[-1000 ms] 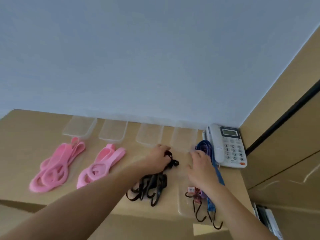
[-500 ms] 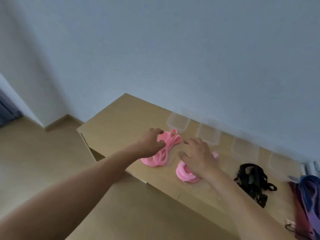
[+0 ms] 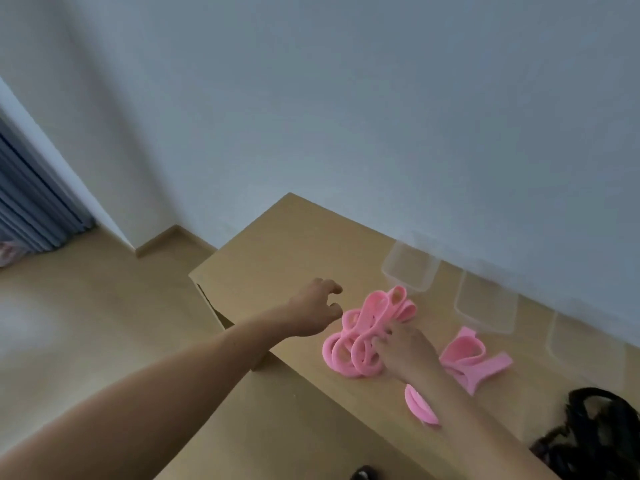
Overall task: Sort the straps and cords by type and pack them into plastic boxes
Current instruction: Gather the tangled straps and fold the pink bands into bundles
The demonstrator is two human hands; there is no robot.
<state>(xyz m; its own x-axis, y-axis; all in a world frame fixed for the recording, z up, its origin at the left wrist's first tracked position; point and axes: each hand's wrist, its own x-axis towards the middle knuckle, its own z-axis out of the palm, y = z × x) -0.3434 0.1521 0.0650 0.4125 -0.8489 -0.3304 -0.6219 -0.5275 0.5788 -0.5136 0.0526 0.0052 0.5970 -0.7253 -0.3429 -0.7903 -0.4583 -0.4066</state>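
A bundle of wide pink straps [image 3: 363,336] lies bunched on the worktop [image 3: 277,244] near its left edge, with its loops fanning out towards the wall. The right hand [image 3: 405,351] curls its fingers into the near side of it. Just to the right, a second pink strap bundle [image 3: 472,358] lies folded and flatter. A further pink loop [image 3: 417,403] shows beside the forearm. A tangle of black cords [image 3: 588,431] lies at the right edge of view. Three clear, lidless plastic boxes stand in a row along the wall: the left box [image 3: 405,278], the middle box [image 3: 481,317] and the right box [image 3: 581,351].
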